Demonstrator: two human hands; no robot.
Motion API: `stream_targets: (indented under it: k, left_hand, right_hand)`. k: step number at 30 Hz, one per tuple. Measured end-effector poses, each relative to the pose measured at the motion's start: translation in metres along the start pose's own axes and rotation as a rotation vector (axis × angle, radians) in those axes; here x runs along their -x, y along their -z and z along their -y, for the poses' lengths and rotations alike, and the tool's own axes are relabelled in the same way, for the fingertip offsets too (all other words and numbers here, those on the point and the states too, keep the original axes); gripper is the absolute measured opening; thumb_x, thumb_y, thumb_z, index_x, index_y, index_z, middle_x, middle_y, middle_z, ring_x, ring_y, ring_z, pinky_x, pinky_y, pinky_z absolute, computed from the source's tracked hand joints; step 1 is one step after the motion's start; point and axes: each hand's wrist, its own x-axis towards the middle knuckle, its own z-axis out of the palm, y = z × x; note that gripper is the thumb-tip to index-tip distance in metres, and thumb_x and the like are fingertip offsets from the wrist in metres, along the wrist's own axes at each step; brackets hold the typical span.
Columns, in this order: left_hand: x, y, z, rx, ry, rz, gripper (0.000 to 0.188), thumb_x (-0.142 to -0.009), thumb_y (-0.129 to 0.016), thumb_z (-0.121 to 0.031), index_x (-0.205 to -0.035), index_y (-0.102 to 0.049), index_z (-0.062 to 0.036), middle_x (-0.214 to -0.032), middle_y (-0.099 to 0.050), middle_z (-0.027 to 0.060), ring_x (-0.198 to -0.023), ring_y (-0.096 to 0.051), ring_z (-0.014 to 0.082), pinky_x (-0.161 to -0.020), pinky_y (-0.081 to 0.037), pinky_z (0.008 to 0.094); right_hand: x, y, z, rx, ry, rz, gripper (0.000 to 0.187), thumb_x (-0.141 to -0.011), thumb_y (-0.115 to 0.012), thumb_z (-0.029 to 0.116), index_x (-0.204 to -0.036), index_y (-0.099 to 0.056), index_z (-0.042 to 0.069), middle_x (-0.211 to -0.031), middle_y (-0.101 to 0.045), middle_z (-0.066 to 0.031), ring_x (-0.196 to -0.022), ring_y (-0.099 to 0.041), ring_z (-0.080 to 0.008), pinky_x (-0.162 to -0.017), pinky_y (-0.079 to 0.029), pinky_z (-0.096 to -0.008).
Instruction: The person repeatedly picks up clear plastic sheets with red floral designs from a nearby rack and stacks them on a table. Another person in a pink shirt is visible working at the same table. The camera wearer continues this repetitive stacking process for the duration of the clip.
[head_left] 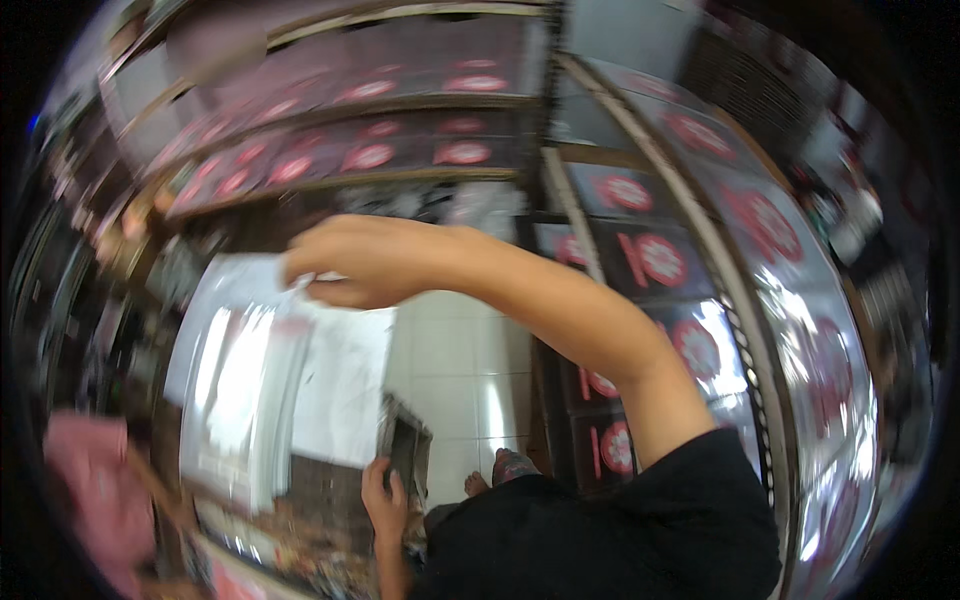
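My right arm reaches across to the left, and my right hand (350, 262) hangs above the far end of a table. Its fingers are curled into a pinch, blurred by motion; what they hold, if anything, cannot be made out. Below it lies a large white sheet (345, 375). Beside that sheet, to the left, are glossy clear plastic sheets or bags (235, 390) with bright reflections. Lower down, my left hand (385, 500) is beside the table, near a narrow open wooden box or drawer (408, 440). Its fingers are apart, with nothing seen in them.
Shelves of flat dark packages with red-and-white round prints (465, 152) stand ahead. More such packages (655, 260) fill a metal-framed rack on my right. A person in a pink top (95, 480) is at the lower left. Pale tiled floor (440, 350) runs between table and rack.
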Motion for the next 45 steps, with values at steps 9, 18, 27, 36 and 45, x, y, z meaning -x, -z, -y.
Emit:
stream_targets:
  k: [9, 18, 27, 36, 45]
  left_hand:
    - [0.095, 0.04, 0.012, -0.542, 0.283, -0.242, 0.044, -0.084, -0.068, -0.016, -0.125, -0.06, -0.0013, -0.139, -0.051, 0.0202, -0.135, -0.042, 0.0381, -0.115, -0.025, 0.0581]
    - [0.112, 0.035, 0.009, -0.762, 0.296, -0.185, 0.063, -0.08, -0.073, -0.025, -0.137, -0.052, -0.0057, -0.148, -0.044, 0.0177, -0.141, -0.037, 0.035, -0.117, -0.021, 0.0601]
    - [0.113, 0.035, 0.011, -0.868, 0.308, -0.03, 0.08, -0.078, -0.076, -0.034, -0.143, -0.042, -0.0031, -0.151, -0.035, 0.0226, -0.144, -0.028, 0.0398, -0.116, -0.017, 0.0628]
    - [0.117, 0.035, 0.012, -0.866, 0.342, 0.073, 0.088, -0.081, -0.072, -0.041, -0.15, -0.032, -0.0029, -0.156, -0.026, 0.0239, -0.147, -0.02, 0.0413, -0.117, -0.012, 0.0642]
    - [0.121, 0.04, 0.029, -0.677, 0.302, -0.018, 0.079, -0.085, -0.067, -0.04, -0.148, -0.037, -0.002, -0.156, -0.028, 0.0233, -0.147, -0.021, 0.0389, -0.118, -0.014, 0.0611]
  right_hand:
    - [0.236, -0.232, -0.072, -1.038, -1.007, -0.966, 0.011, -0.099, -0.057, 0.019, -0.095, -0.056, 0.009, -0.078, -0.053, 0.0004, -0.068, -0.052, -0.0107, -0.061, -0.046, -0.0268]
    - [0.487, -0.385, 0.02, -0.955, -1.838, -0.083, 0.009, -0.097, -0.056, 0.016, -0.104, -0.057, 0.01, -0.082, -0.062, -0.0075, -0.066, -0.063, -0.0215, -0.053, -0.052, -0.0355]
    - [0.508, -0.376, 0.065, -0.891, -1.764, 0.082, 0.015, -0.097, -0.057, 0.011, -0.111, -0.057, 0.009, -0.089, -0.064, -0.007, -0.075, -0.068, -0.0204, -0.059, -0.055, -0.0324]
    - [0.529, -0.382, 0.088, -0.838, -1.84, 0.149, 0.017, -0.094, -0.06, 0.011, -0.11, -0.059, 0.005, -0.089, -0.064, -0.0089, -0.071, -0.068, -0.0197, -0.056, -0.055, -0.0294]
    - [0.521, -0.411, 0.099, -0.842, -1.645, 0.179, 0.022, -0.093, -0.062, 0.011, -0.113, -0.061, 0.002, -0.095, -0.067, -0.0086, -0.071, -0.07, -0.0203, -0.059, -0.056, -0.032]
